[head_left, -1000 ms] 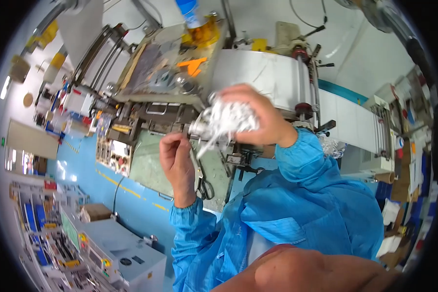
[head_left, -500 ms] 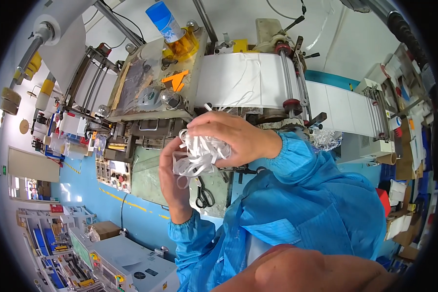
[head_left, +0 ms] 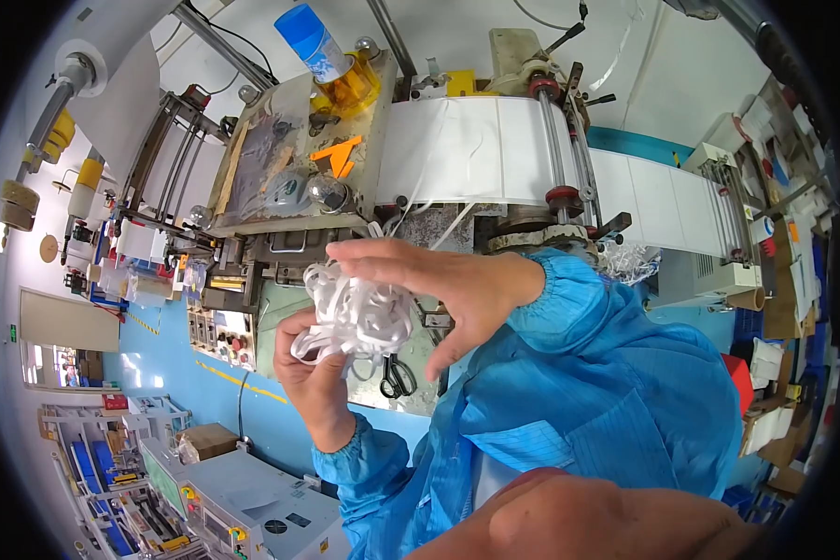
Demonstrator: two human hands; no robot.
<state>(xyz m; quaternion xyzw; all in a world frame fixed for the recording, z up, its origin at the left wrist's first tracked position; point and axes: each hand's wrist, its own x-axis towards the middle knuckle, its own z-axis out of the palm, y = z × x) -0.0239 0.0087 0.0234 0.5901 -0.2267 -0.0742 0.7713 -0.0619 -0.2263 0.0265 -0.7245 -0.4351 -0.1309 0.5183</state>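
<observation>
A loose, tangled bundle of thin white strips [head_left: 362, 313] is held in front of me. My left hand [head_left: 319, 385] closes on its lower left side, fingers and thumb pinching the strips. Over the bundle's top right reaches my right hand [head_left: 471, 285], fingers stretched out and thumb well apart; its fingertips lie at the upper edge of the tangle. Narrow white strips [head_left: 454, 226] run up from near the bundle toward the machine's white web [head_left: 462, 154]. Black-handled scissors [head_left: 399, 378] lie on the surface just below the bundle.
Rollers [head_left: 558, 149] carry the white web to the right. A metal plate at upper left bears a blue-capped spray can [head_left: 315, 47], a bottle of amber liquid [head_left: 353, 86] and an orange piece [head_left: 338, 154]. More tangled strips [head_left: 630, 263] sit beyond my right sleeve.
The bundle and my left hand have moved left. My right hand has opened, its thumb swinging down away from the strips. More of the scissors and the trailing strips shows.
</observation>
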